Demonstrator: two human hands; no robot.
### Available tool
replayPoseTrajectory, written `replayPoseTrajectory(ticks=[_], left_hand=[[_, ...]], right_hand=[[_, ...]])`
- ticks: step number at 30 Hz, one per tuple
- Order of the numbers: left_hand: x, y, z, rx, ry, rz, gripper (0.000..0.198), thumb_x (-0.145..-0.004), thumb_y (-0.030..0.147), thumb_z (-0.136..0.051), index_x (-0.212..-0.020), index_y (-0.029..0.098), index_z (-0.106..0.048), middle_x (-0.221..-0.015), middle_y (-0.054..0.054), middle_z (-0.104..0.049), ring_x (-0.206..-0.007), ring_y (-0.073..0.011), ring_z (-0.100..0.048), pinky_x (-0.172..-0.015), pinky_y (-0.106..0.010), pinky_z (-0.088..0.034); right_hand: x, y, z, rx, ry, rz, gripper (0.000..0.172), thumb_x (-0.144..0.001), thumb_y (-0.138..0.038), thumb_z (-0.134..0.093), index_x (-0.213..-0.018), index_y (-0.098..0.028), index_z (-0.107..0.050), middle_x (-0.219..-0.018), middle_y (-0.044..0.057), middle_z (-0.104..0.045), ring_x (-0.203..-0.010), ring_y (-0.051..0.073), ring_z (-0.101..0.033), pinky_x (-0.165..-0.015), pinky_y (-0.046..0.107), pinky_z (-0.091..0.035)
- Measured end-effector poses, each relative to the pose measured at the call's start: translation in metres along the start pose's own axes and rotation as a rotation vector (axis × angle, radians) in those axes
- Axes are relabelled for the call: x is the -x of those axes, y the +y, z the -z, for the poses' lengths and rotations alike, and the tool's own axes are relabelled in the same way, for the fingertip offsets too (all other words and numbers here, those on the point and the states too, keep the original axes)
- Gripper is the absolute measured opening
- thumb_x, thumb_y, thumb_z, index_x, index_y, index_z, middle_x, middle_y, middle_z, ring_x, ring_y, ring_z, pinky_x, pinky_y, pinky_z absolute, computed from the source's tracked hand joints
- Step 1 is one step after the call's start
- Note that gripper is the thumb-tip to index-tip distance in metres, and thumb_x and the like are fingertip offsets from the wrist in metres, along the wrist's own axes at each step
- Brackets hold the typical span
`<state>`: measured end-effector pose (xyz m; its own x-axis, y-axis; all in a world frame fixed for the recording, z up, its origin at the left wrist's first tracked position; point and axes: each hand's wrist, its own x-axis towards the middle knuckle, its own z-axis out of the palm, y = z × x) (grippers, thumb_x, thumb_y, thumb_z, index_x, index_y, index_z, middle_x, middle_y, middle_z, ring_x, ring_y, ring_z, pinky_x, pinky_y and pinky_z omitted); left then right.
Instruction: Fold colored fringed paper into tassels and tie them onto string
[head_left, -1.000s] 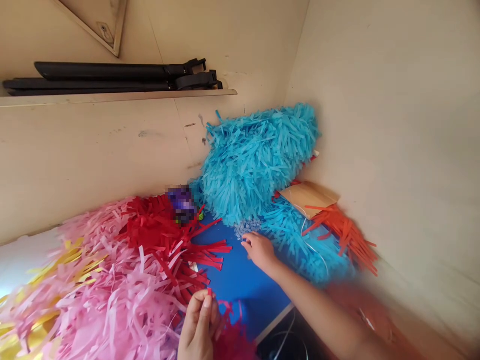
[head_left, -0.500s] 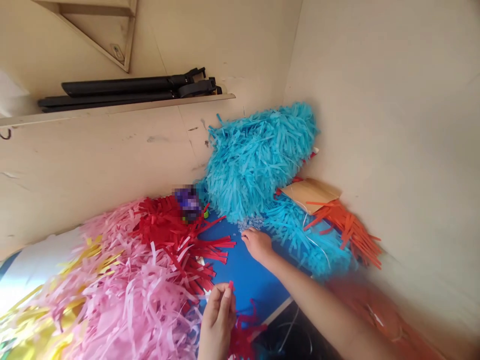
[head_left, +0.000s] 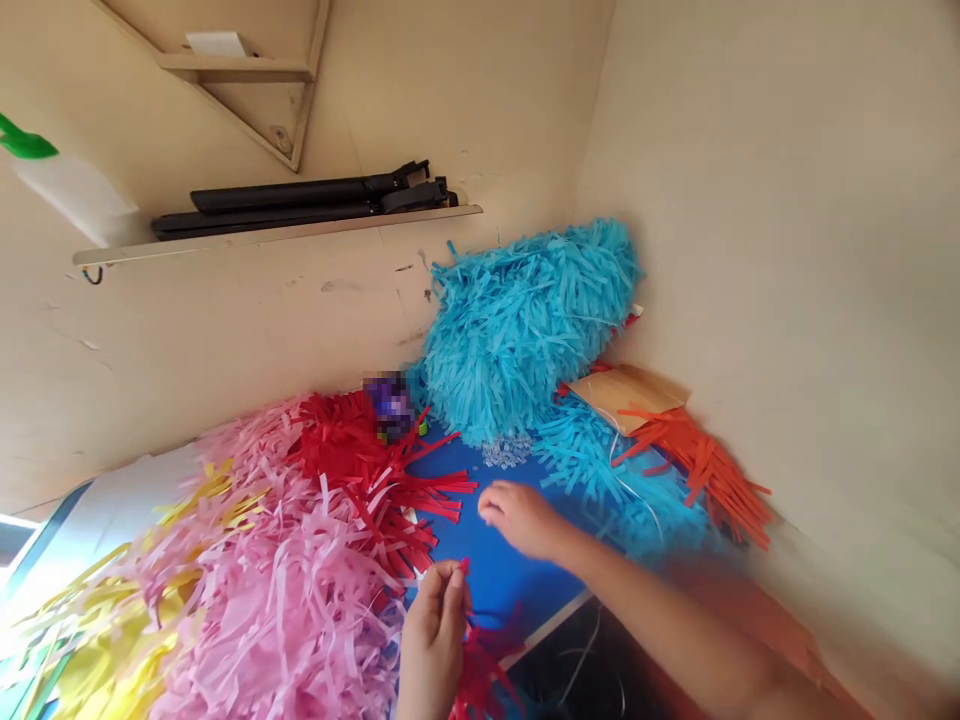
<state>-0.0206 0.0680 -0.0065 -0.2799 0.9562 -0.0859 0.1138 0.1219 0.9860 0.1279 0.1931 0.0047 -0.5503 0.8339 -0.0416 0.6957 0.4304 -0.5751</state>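
My left hand [head_left: 439, 625] is closed on a red paper fringe [head_left: 480, 670], which hangs below it near the table's front edge. Fingers pinched together, my right hand [head_left: 521, 518] hovers over the blue table top [head_left: 457, 530]; whatever it holds is too small to make out. Just beyond it lies a small pile of clear bits [head_left: 506, 452]. A big turquoise fringed bundle [head_left: 525, 330] stands behind the pile. More red fringe [head_left: 337, 440] lies left of my hands.
Pink fringe [head_left: 285, 600] and yellow fringe [head_left: 127, 640] cover the left side. A brown paper piece [head_left: 626, 392] and orange fringe [head_left: 709, 465] lie at right. Black objects rest on a wall shelf [head_left: 285, 235].
My right hand has drawn back from the pile of clear bits toward my left hand. The left stays closed on the red fringe. The view has shifted slightly.
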Motion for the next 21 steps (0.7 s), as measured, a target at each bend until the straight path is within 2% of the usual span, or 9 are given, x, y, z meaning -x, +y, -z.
replayPoseTrajectory(ticks=[2,5,8,11,15,21], left_hand=[[-0.002,0.0,0.008,-0.233,0.029,-0.154,0.034,-0.092,0.051,-0.051,-0.082,0.021,-0.064,-0.066,0.0,-0.063,-0.059,-0.0157,-0.06,-0.057,-0.025,-0.048],[-0.005,0.002,0.016,-0.436,-0.013,-0.29,0.028,-0.093,0.042,-0.051,-0.088,0.024,-0.071,-0.079,-0.003,-0.073,-0.07,-0.0191,-0.069,-0.066,-0.028,-0.052],[-0.007,0.004,0.018,-0.57,-0.048,-0.444,0.028,-0.096,0.039,-0.05,-0.093,0.024,-0.074,-0.082,-0.005,-0.075,-0.068,-0.0182,-0.071,-0.066,-0.026,-0.055],[-0.008,0.008,0.02,-0.666,-0.052,-0.566,0.03,-0.099,0.037,-0.048,-0.096,0.022,-0.073,-0.079,-0.005,-0.075,-0.064,-0.0164,-0.071,-0.063,-0.024,-0.056],[-0.008,0.012,0.021,-0.699,-0.056,-0.608,0.027,-0.099,0.034,-0.049,-0.094,0.022,-0.072,-0.08,-0.004,-0.075,-0.067,-0.0155,-0.072,-0.064,-0.022,-0.056],[-0.011,0.016,0.019,-0.65,-0.073,-0.584,0.022,-0.098,0.031,-0.052,-0.093,0.022,-0.071,-0.079,-0.002,-0.075,-0.067,-0.0143,-0.072,-0.063,-0.02,-0.055]], right_hand=[[0.025,-0.012,-0.008,-0.1,-0.016,0.054,0.013,-0.096,-0.013,-0.057,-0.09,-0.019,-0.067,-0.088,-0.001,-0.074,-0.085,0.012,-0.069,-0.078,0.02,-0.048],[0.049,-0.022,-0.017,-0.288,0.01,0.098,0.013,-0.094,-0.012,-0.058,-0.09,-0.019,-0.067,-0.085,-0.001,-0.075,-0.082,0.012,-0.071,-0.074,0.018,-0.049],[0.056,-0.026,-0.017,-0.518,0.087,0.104,0.01,-0.09,-0.012,-0.062,-0.086,-0.019,-0.069,-0.082,0.001,-0.075,-0.079,0.015,-0.071,-0.073,0.021,-0.051],[0.056,-0.025,-0.013,-0.618,0.108,0.073,0.011,-0.085,-0.01,-0.063,-0.086,-0.019,-0.069,-0.079,0.001,-0.075,-0.074,0.016,-0.071,-0.071,0.022,-0.053],[0.058,-0.024,-0.009,-0.637,0.128,0.07,0.014,-0.083,-0.007,-0.061,-0.085,-0.019,-0.068,-0.077,0.0,-0.073,-0.071,0.015,-0.07,-0.07,0.022,-0.052],[0.06,-0.021,-0.007,-0.639,0.157,0.08,0.011,-0.088,-0.014,-0.061,-0.081,-0.02,-0.068,-0.074,-0.001,-0.072,-0.072,0.014,-0.068,-0.072,0.022,-0.049]])
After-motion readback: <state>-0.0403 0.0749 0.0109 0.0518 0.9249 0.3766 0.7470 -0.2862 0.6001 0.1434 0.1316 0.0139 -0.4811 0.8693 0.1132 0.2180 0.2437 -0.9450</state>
